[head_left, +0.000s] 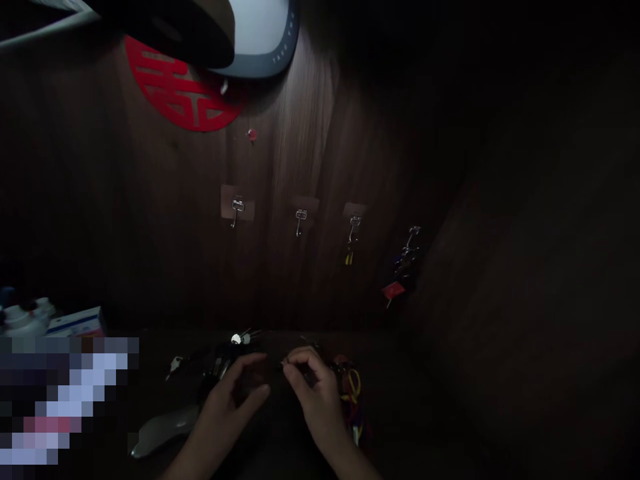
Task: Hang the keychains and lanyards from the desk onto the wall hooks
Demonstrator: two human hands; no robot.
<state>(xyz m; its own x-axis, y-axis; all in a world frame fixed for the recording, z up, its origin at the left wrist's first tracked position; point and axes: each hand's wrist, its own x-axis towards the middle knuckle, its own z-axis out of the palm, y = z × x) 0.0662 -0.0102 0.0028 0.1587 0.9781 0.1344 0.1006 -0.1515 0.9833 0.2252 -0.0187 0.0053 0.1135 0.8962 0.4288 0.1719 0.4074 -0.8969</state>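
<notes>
My left hand (231, 400) is in the lower middle, thumb and fingers apart, with nothing between them. To its right, my right hand (314, 390) is closed in a pinch. A tiny shiny bit shows at its fingertips, too dark and small to name. Several keys (175, 364) lie on the dark surface behind and left of my left hand, one bunch beside a bright round piece (236, 339). Just right of my right hand lies a tangle of yellow and red cords (354, 387), partly hidden by that hand.
Metal hooks (301, 215) line the wooden back panel; small yellow tags (349, 258) hang from one, a bunch with a red tag (393, 291) from the rightmost. A grey handle-shaped object (165, 430) lies front left. White bottles (25, 321) and a box (77, 323) stand farther left.
</notes>
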